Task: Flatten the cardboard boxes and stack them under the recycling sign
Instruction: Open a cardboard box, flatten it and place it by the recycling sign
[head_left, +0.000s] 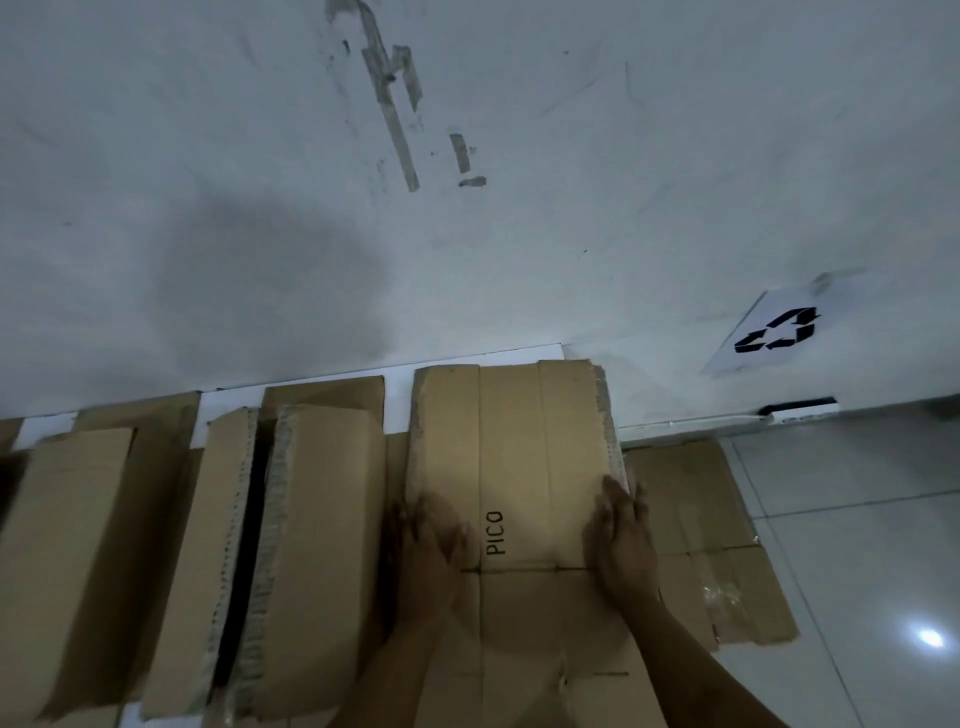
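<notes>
Head view showed both hands flat on a flattened box (519, 467) printed PICO: left hand (423, 545) and right hand (621, 540), fingers straight, pressing it. Flattening seemed done; next it needed carrying right, onto the flat cardboard (727, 545) below the recycling sign (774, 332).

The one head-worn camera looks steeply down and forward from close above the flattened cardboard (511, 467) at lower centre, taking in the white wall (208, 156) across the top and tiled floor (857, 519) lower right.
</notes>
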